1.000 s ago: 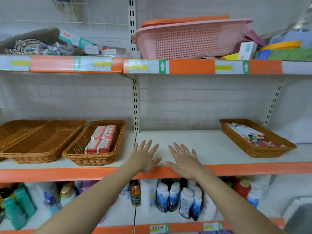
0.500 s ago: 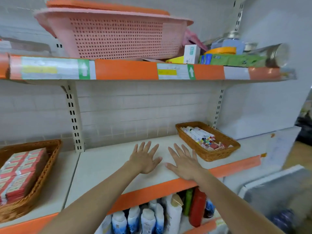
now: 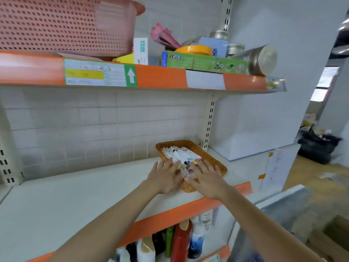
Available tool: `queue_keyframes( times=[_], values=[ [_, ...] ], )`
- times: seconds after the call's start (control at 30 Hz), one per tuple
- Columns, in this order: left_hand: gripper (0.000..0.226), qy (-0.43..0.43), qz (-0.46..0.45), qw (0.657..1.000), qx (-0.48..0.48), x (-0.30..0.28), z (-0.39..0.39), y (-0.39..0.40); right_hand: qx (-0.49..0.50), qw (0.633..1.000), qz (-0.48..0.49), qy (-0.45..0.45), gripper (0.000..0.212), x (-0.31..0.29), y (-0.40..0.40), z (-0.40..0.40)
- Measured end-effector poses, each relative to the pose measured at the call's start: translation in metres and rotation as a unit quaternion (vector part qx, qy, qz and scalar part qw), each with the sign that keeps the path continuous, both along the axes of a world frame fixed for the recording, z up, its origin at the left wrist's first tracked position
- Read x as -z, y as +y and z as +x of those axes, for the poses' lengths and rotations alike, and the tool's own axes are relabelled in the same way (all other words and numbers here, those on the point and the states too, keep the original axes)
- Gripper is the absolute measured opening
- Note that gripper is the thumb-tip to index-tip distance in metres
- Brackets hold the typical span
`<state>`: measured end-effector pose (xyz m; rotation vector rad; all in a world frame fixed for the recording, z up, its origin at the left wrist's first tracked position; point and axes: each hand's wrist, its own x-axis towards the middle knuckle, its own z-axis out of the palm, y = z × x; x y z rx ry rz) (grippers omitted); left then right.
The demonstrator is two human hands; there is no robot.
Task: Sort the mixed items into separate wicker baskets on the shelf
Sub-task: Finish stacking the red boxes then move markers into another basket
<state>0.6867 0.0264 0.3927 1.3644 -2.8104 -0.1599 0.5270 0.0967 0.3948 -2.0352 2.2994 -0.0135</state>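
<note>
On the middle shelf (image 3: 79, 201), right end: wicker basket (image 3: 211, 157) holding white markers (image 3: 181, 155) with coloured caps. Both hands, a second ago spread over bare shelf well left of it, are now brought over its near end. Left hand (image 3: 164, 176) and right hand (image 3: 205, 178): fingers straight, nothing grasped. Contact with the markers cannot be told. Sorting of this basket is judged about to begin.
</note>
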Motion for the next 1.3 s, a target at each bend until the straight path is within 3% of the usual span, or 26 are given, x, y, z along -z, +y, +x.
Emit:
queue_keyframes(
  times=[0.37,0.57,0.77,1.0,1.17,1.3],
  values=[
    [0.065,0.001,-0.01,1.0,0.027,0.005,-0.069,-0.023,-0.018,0.999,-0.029,-0.004,0.065,0.009,-0.021,-0.078],
    [0.053,0.025,-0.01,0.996,0.087,0.0,-0.1,-0.045,-0.038,0.995,-0.081,-0.049,0.048,-0.006,-0.037,-0.089],
    [0.03,0.049,-0.012,0.994,0.098,0.002,-0.119,-0.055,-0.009,0.999,-0.043,0.029,0.019,-0.007,-0.064,-0.092],
    [0.034,0.004,-0.026,0.996,0.081,0.016,-0.124,-0.065,-0.014,0.987,0.02,0.16,0.025,-0.007,-0.077,-0.085],
    [0.03,0.023,-0.047,0.994,0.091,0.015,-0.123,-0.064,-0.029,0.993,-0.024,0.108,0.031,-0.006,-0.073,-0.085],
    [0.027,0.08,-0.063,0.992,0.081,0.012,-0.116,-0.061,-0.029,0.993,-0.102,0.044,0.021,-0.006,-0.064,-0.086]
  ],
)
